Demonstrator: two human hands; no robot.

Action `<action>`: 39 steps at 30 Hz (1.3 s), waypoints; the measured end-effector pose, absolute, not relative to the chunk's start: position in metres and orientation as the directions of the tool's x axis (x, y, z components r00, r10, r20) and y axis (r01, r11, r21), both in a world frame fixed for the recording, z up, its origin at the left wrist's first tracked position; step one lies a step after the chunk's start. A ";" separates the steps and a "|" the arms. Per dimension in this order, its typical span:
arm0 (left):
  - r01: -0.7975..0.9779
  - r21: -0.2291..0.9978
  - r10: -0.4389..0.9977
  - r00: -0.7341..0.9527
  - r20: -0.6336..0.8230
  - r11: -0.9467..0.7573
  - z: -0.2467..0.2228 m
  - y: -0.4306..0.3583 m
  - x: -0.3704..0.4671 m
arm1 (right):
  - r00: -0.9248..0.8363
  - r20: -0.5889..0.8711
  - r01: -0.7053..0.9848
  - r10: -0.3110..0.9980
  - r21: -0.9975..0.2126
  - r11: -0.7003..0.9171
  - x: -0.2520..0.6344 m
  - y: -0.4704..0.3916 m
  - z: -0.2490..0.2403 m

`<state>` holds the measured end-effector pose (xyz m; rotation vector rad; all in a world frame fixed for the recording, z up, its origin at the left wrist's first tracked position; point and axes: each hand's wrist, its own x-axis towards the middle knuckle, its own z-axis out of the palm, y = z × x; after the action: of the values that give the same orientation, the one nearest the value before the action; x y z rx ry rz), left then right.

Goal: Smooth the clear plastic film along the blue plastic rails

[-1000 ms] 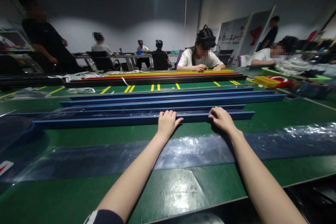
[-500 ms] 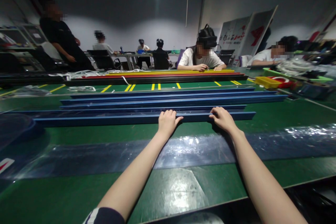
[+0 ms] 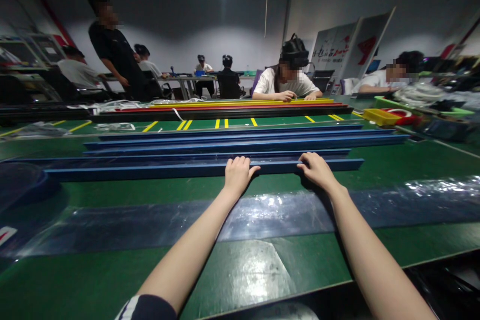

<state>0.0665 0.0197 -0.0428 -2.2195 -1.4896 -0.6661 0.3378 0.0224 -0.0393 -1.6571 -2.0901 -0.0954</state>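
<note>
Blue strip under curled fingers

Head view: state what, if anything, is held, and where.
Left hand and right hand hold the nearest blue rail by its top edge, right of its middle.

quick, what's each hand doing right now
Left hand: closed over the long, straight blue rail.
Right hand: closed on the same rail, nearer its right end.
</note>
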 end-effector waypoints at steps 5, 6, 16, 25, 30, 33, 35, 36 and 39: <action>0.929 -0.057 0.741 0.327 0.587 -0.365 -0.044 0.020 0.067 | -0.191 0.432 0.953 0.881 -0.134 0.272 0.327 0.015 -0.036; 0.929 -0.061 0.740 0.328 0.587 -0.364 -0.044 0.020 0.067 | -0.205 0.445 0.949 0.872 -0.129 0.289 0.322 0.014 -0.035; 0.926 -0.065 0.738 0.337 0.584 -0.372 -0.044 0.019 0.067 | -0.319 0.526 0.851 0.789 -0.207 0.482 0.264 0.013 -0.041; 0.917 -0.042 0.729 0.342 0.593 -0.396 -0.044 0.020 0.064 | -0.281 0.501 0.852 0.819 -0.263 0.453 0.263 0.020 -0.038; 0.911 -0.035 0.718 0.347 0.604 -0.411 -0.043 0.018 0.062 | -0.304 0.470 0.868 0.829 -0.222 0.444 0.273 0.016 -0.032; 0.908 -0.045 0.710 0.356 0.607 -0.416 -0.042 0.017 0.062 | -0.288 0.471 0.883 0.834 -0.208 0.421 0.289 0.013 -0.031; 0.908 -0.048 0.708 0.357 0.610 -0.416 -0.042 0.017 0.062 | -0.269 0.468 0.892 0.842 -0.208 0.401 0.301 0.012 -0.031; 0.908 -0.049 0.707 0.358 0.611 -0.417 -0.042 0.017 0.063 | -0.262 0.465 0.895 0.846 -0.210 0.392 0.306 0.011 -0.031; 0.907 -0.066 0.703 0.367 0.609 -0.416 -0.043 0.017 0.063 | -0.239 0.456 0.904 0.858 -0.218 0.367 0.316 0.010 -0.031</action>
<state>0.0633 0.0169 -0.0426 -2.2417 -1.4028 -0.7111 0.3156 0.0097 -0.0313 -1.5203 -2.1308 -0.1231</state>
